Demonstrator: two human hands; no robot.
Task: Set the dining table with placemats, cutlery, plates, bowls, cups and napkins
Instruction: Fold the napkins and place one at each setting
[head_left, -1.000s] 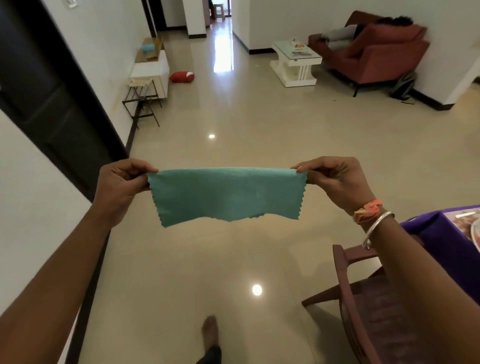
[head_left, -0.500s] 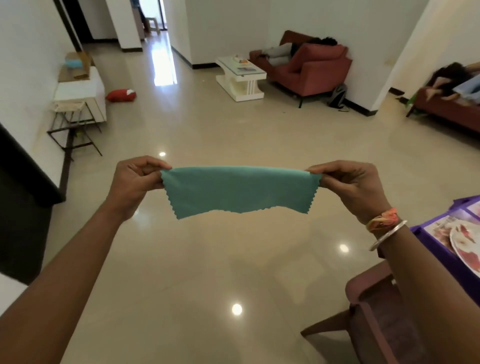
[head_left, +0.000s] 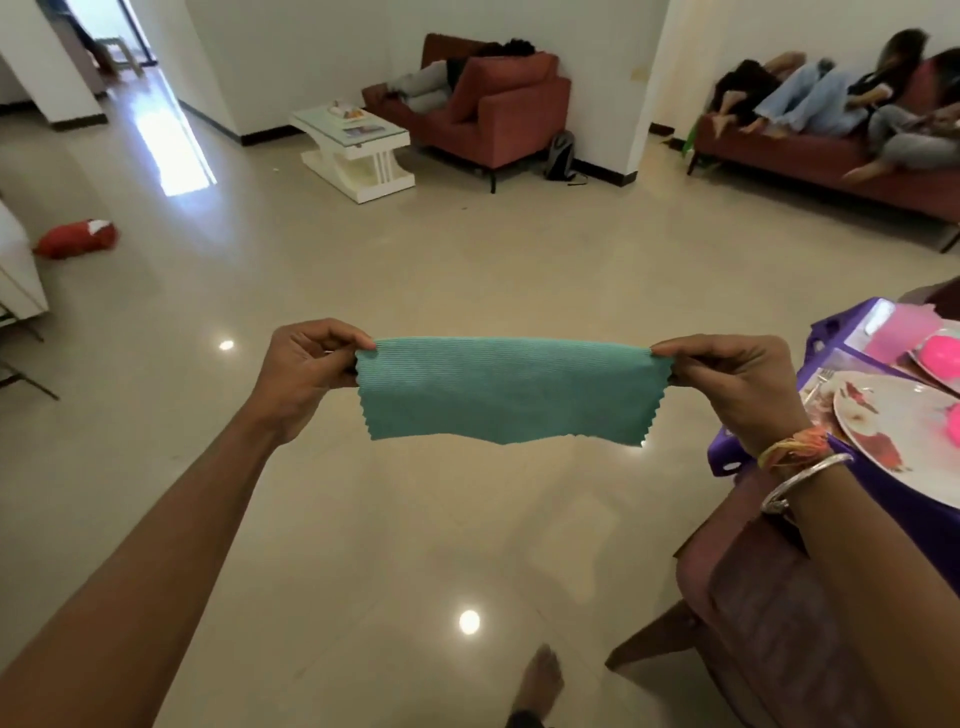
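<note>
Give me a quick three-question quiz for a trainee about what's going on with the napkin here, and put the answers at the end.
1. True or false: the teal napkin is pinched at its top corners by the left hand and the right hand, spread in the air over the floor rather than lying on the table.
2. Which wrist wears the metal bangle? A) left B) right C) both
3. Fill the gap: the white plate rests on a table covered in a ___ cloth.
Key: 1 true; 2 B; 3 purple.
</note>
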